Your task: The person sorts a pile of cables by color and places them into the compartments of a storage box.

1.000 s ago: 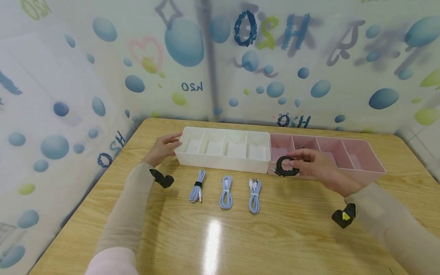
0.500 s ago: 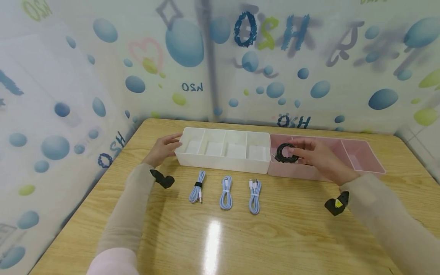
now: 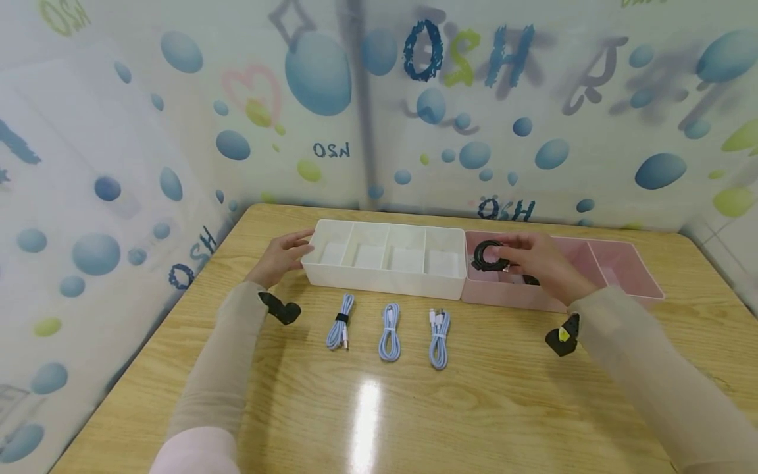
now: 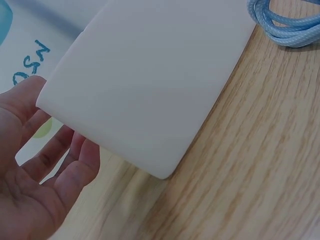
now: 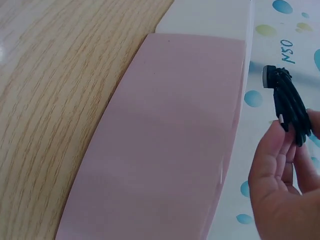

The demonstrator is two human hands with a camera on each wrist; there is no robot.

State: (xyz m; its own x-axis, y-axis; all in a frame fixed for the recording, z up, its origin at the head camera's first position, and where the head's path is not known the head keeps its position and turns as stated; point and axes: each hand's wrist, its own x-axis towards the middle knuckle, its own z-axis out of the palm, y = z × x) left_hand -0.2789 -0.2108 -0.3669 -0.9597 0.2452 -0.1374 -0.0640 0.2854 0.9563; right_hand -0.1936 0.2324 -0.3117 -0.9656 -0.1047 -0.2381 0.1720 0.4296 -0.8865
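Note:
My right hand point(image 3: 543, 262) pinches a coiled black cable point(image 3: 489, 266) above the leftmost compartment of the pink divided box point(image 3: 515, 294). The right wrist view shows the coil edge-on between thumb and fingers, over the box's rim. My left hand point(image 3: 281, 258) touches the left end of the white divided box point(image 3: 385, 280) with loosely bent fingers. Something black point(image 3: 531, 280) lies in the pink box partly behind my right hand; its kind is hidden. Three bundled light-blue cables lie in front of the white box: left cable point(image 3: 337, 332), middle cable point(image 3: 383, 342), right cable point(image 3: 437, 355).
Both boxes stand end to end on a wooden table point(image 3: 284, 408), near its back edge. A patterned wall covering point(image 3: 391, 125) rises behind and to the left. The white box has several compartments with bare floors.
My right hand has lifted the black cable from in front of the pink box, back and slightly left, over its leftmost compartment. My left hand has stayed at the white box.

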